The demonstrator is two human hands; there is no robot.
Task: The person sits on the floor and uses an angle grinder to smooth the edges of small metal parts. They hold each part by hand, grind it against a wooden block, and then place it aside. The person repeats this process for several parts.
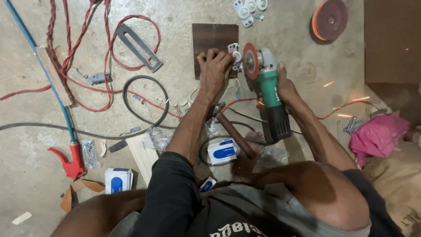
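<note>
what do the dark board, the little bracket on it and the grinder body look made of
Dark board: probably wood or laminate, brown with faint streaks, matte. Bracket under the left hand: looks like bright metal, silvery with holes. Grinder in the right hand: green and black body, likely plastic, with a grey, metal-looking head.

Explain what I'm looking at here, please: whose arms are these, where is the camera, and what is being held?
The camera sits on a person's head and looks down, so the arms belong to the wearer, who crouches over a concrete floor. The right hand grips a green angle grinder whose red disc meets a small metal bracket. The left hand presses that bracket onto a dark wooden board; sparks fly to the right. Around lie red wires, a black cable, small blue-and-white boxes, a spare disc and a pink bag.
</note>
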